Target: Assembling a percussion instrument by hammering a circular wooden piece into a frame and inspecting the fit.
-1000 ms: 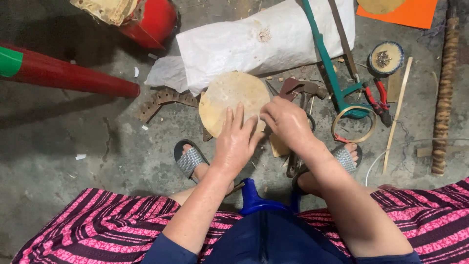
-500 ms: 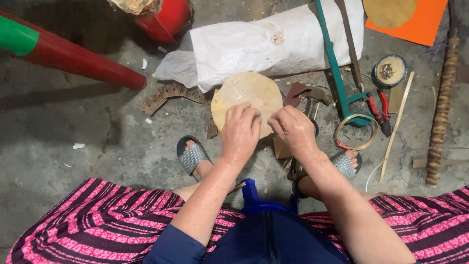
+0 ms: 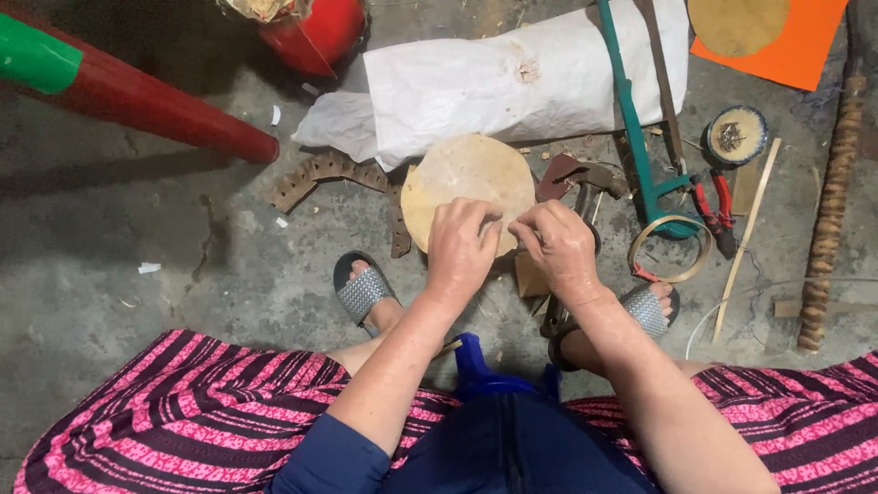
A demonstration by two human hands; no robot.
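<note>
Far left: red tapered pole with a green band (image 3: pixel 137 96), lying on the concrete floor (image 3: pixel 183 265) and pointing toward the middle.

Far, left of centre: red bucket (image 3: pixel 315 37), partly out of view.

Left of centre: curved brown strip with notched edge (image 3: pixel 338 174), flat on the floor, just left of the disc.

Near left: grey sandal (image 3: pixel 364 293) on a foot; pink-and-dark striped skirt (image 3: pixel 183 412) across the near edge.

Centre: round tan disc (image 3: pixel 462 178), a thin sheet of hide or paper, between the feet and the white sack (image 3: pixel 512 82) that lies beyond it.

Centre: left hand (image 3: pixel 464 252), fingers curled over the disc's near edge; its grip is closed on that edge.

Centre, near: blue plastic piece (image 3: pixel 485 366) under the arms, kind unclear.

Right of centre: right hand (image 3: pixel 560 247), fingertips pinched at the disc's near right edge, touching the left hand's fingers; whether something small sits in that grip cannot be told.

Right: brown tool (image 3: pixel 576 174) just beyond the right hand; green metal frame (image 3: pixel 631 128) reaching far; thin hoop (image 3: pixel 675 249) near it; red-handled pliers (image 3: pixel 718 197); round tin of small nails (image 3: pixel 736 135).

Far right: orange sheet (image 3: pixel 796 50) carrying another tan disc (image 3: pixel 736 18); thin pale stick (image 3: pixel 745 242); wrapped rod (image 3: pixel 828 210) running near to far.
</note>
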